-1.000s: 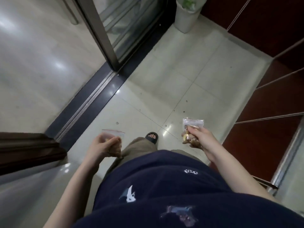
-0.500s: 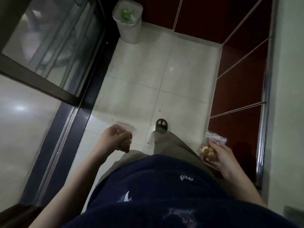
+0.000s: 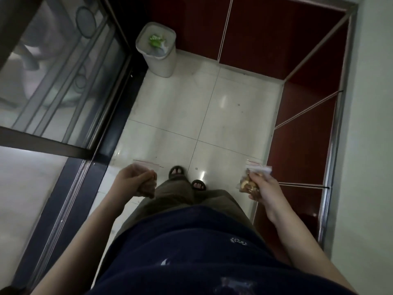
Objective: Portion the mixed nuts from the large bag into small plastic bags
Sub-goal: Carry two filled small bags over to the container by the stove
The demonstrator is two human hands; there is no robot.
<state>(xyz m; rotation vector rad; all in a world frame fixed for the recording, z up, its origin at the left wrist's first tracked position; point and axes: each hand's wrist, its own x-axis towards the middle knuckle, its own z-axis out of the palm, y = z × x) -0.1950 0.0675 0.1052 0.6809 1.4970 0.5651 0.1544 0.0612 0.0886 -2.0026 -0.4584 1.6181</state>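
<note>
Gripped in each hand: one small clear plastic zip bag with a red seal line. Left hand [image 3: 136, 182] is curled into a closed fist around its bag [image 3: 146, 167]; only the top strip with the red line sticks out past the knuckles toward 12 o'clock. Brownish contents show at the finger side of the fist, at about 4 o'clock from the knuckles, but the fingers cover most of the bag and how full it is cannot be told.

Right hand [image 3: 262, 187] pinches the second small clear bag of mixed nuts [image 3: 249, 182], fingers closed on its right edge. Tan and yellowish nuts are visible through the film in its lower half; single kinds cannot be made out. The sealed top points to 12 o'clock.

Both bags are held apart, at 9 and 3 o'clock of the person's legs, over the pale glossy tiled floor [image 3: 191, 116]. Two feet in dark open-toed sandals [image 3: 177, 171] show between the hands; a dark blue shirt [image 3: 191, 252] fills the lower frame and hides the waist and anything below it.

At 12 o'clock, far from the hands, stands a white plastic waste bin [image 3: 158, 50] with something green inside, not identifiable. Dark red cabinet panels [image 3: 297, 135] run along 1 to 3 o'clock. A glass sliding door with dark frame [image 3: 63, 86] lies at 9 to 11 o'clock; shapes behind it are blurred.
</note>
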